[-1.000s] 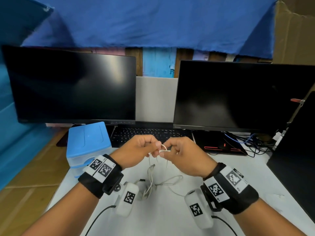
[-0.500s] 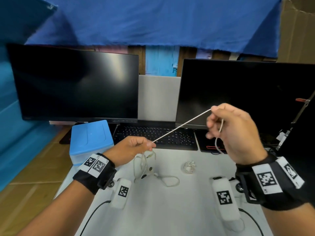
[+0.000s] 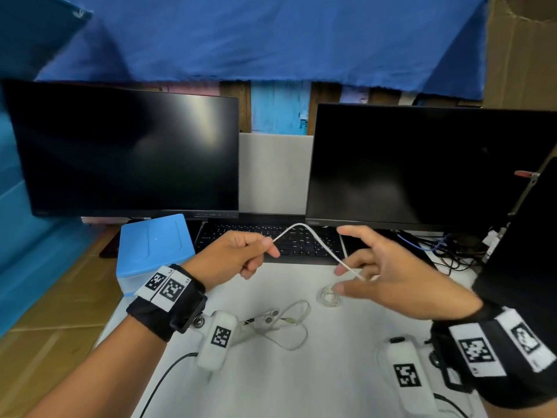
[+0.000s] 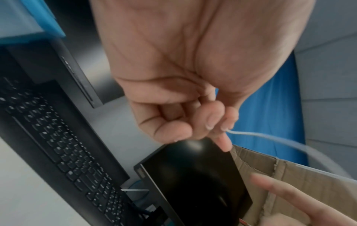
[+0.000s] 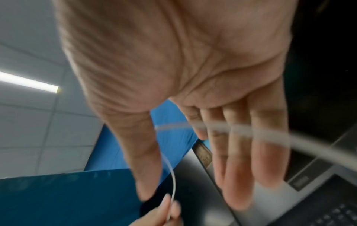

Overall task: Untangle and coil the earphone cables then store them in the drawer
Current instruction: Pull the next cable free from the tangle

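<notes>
A white earphone cable arcs in the air between my two hands above the white desk. My left hand pinches one end of the arc between thumb and forefinger; the left wrist view shows the cable leaving that pinch. My right hand has its fingers spread and straight, and the cable lies loosely across them. The earbuds and plug of the cable lie on the desk below my left hand. A small coiled cable sits on the desk under my right hand.
A blue-lidded drawer box stands at the desk's left edge, beside my left wrist. A black keyboard and two dark monitors fill the back. Loose wires lie at the right rear. A cardboard box stands at the upper right.
My right hand came down from high on the right toward my left hand and opened its fingers. The cable went from a taut line to a slack arc.
</notes>
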